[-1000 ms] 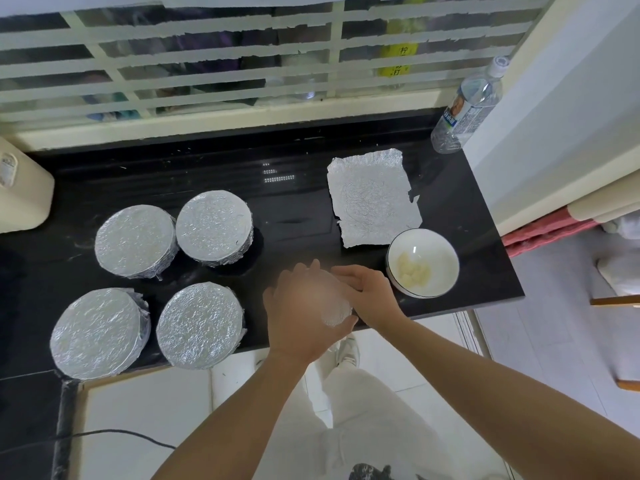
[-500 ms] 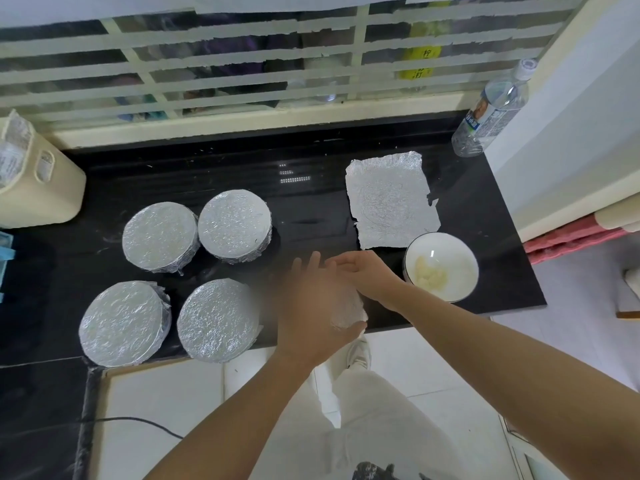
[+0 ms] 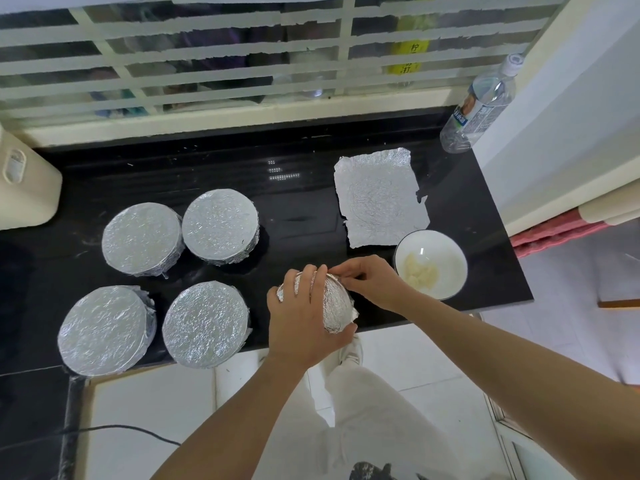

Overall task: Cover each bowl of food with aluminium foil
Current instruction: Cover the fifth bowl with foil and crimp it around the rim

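A glossy black countertop runs below a window with pale bars and torn strips of tape across the glass; a yellow label shows dimly behind it. At the counter's far right corner stands a clear water bottle with a white cap, upright and close to the white wall. A cream plastic container sits at the left edge. Lower down, a black cable crosses a pale surface — and something pink and ribbed lies at the right

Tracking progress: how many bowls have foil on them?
5. Four round foil-covered bowls sit at left: back-left bowl, back-right bowl, front-left bowl, front-right bowl. The left hand grips the fifth foil-wrapped bowl while the right hand pinches its foil.
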